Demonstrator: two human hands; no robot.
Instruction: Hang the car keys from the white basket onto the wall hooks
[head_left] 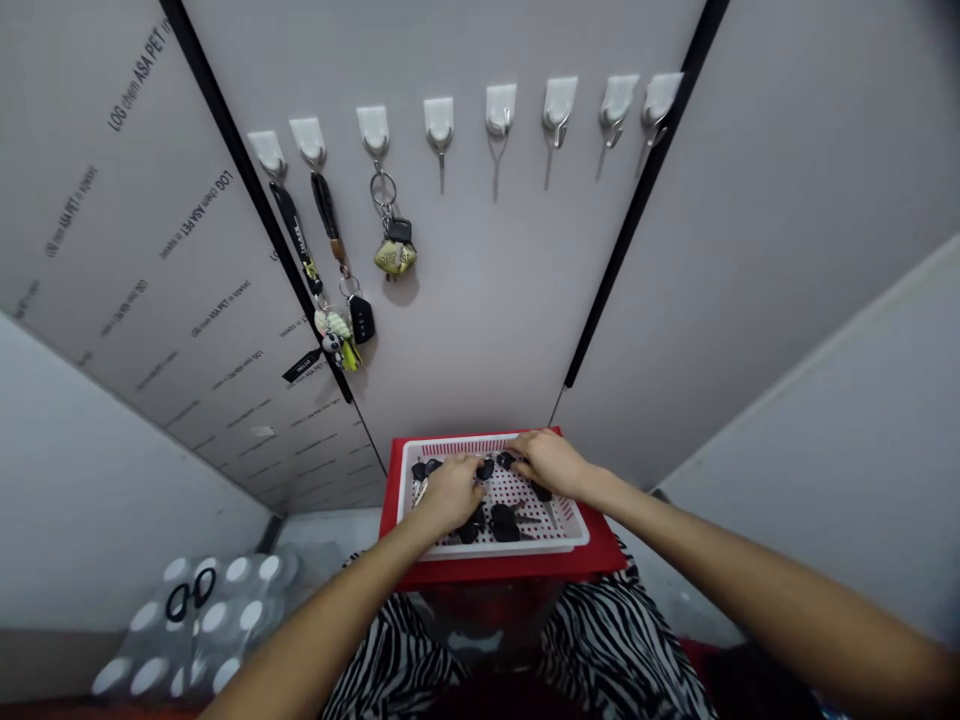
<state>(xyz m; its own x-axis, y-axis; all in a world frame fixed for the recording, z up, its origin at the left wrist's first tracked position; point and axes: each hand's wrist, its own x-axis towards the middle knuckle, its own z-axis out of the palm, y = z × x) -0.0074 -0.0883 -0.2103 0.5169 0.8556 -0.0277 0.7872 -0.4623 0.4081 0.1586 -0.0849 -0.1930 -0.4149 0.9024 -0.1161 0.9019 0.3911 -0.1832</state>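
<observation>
A white perforated basket (566, 535) sits on a red stool top (510, 570) in front of me, holding several black keys and fobs (506, 522). My left hand (450, 490) reaches into the basket's left part, fingers curled over keys near the far rim. My right hand (551, 462) is over the basket's far right corner, fingers bent down onto a black fob. On the wall above runs a row of white hooks (500, 108); the three leftmost carry keychains (394, 240), the others hang bare.
Black vertical strips (637, 210) divide the grey wall panels. A bag with white dots and black scissors (191, 592) lies on the floor at lower left. Zebra-patterned cloth (600, 640) covers my lap under the stool.
</observation>
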